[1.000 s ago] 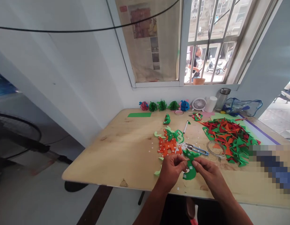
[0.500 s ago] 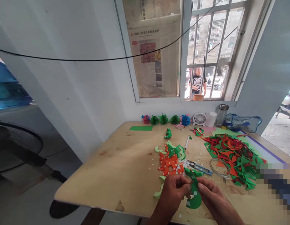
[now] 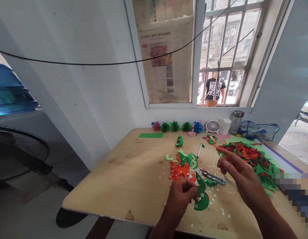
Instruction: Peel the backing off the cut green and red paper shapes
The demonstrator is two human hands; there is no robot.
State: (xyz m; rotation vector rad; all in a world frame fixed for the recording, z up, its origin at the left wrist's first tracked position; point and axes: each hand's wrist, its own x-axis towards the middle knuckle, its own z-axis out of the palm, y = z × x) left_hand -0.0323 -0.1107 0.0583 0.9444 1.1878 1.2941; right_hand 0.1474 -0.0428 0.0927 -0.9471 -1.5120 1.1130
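Note:
My left hand (image 3: 182, 196) is closed on the edge of a green cutout (image 3: 203, 201) shaped like a 3, with small white squares stuck on it. My right hand (image 3: 240, 172) is raised to the right, fingers stretched out and apart, over the near side of a scrap pile (image 3: 246, 154) of red, orange and green pieces. Between the hands lie blue-handled snips (image 3: 215, 177) and several tiny white squares (image 3: 223, 211). Just beyond my left hand are orange cutouts (image 3: 178, 171) and light green curved cutouts (image 3: 193, 161). A ring under my right hand is mostly hidden.
A white pen (image 3: 199, 150) and a small green stack (image 3: 179, 141) lie farther back. Along the wall stand several paper ornaments (image 3: 174, 125), a white fan (image 3: 213, 126), a glass bottle (image 3: 236, 122) and a blue clear pouch (image 3: 258, 129). A green strip (image 3: 151, 135) lies at the back left.
My right hand has let go of the green cutout and moved up and right, its fingers extending. My left hand keeps hold of the cutout, shifted slightly left and up.

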